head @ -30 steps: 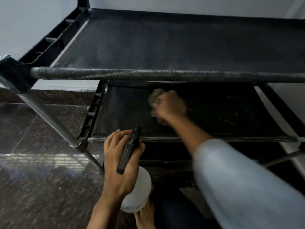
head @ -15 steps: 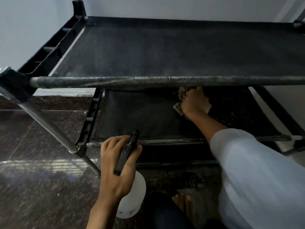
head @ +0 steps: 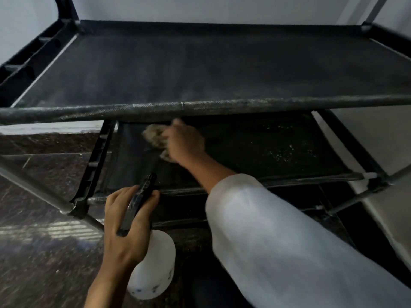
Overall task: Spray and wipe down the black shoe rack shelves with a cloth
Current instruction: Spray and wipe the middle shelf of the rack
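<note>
The black shoe rack (head: 200,105) fills the view, its top fabric shelf (head: 200,67) dusty. Under the front bar, my right hand (head: 184,143) grips a crumpled beige cloth (head: 153,135) and presses it on the second shelf (head: 255,152), left of centre. White specks lie on that shelf's right part. My left hand (head: 126,221) holds a white spray bottle (head: 153,272) by its black trigger head (head: 138,201), in front of the rack's lower left corner, nozzle towards the shelf.
A dark speckled stone floor (head: 40,252) lies to the left and below. A pale wall stands behind the rack, and a white panel (head: 382,156) stands at its right side. Grey metal legs (head: 33,185) slant out at the front corners.
My right hand has swept the cloth along the second shelf, from the back under the front bar towards the left. My left hand and the bottle stayed almost still.
</note>
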`<state>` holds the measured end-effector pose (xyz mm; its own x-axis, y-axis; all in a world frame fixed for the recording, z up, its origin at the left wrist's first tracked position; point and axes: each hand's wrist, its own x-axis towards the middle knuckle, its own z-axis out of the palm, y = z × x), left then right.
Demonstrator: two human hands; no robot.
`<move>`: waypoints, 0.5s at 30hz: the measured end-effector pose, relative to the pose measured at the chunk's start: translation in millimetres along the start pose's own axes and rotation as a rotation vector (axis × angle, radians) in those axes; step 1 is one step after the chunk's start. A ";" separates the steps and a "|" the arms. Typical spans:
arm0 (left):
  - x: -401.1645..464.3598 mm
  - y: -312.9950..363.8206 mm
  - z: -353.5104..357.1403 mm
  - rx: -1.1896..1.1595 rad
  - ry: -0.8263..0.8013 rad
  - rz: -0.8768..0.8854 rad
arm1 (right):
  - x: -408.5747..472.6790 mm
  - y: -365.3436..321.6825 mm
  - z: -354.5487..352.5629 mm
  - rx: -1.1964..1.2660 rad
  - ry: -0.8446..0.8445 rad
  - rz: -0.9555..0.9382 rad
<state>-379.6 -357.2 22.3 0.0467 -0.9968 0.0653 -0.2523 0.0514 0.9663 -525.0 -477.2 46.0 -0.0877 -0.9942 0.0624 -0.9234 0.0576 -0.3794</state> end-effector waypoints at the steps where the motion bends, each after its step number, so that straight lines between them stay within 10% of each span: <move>1: 0.3 -0.3 -0.1 -0.011 0.002 -0.007 | -1.0 18.5 -9.3 0.013 0.067 0.104; 11: 0.0 -4.4 0.1 0.008 0.042 0.053 | -14.3 88.8 -44.7 -0.254 0.161 0.565; 15: 2.4 -4.9 -0.6 0.057 0.024 0.056 | -26.7 -0.4 -0.4 -0.150 0.068 0.139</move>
<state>-377.7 -359.7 17.9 0.0539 -0.9906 0.1254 -0.3101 0.1027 0.9451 -522.4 -450.7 44.9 -0.2382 -0.9676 0.0835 -0.9456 0.2114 -0.2473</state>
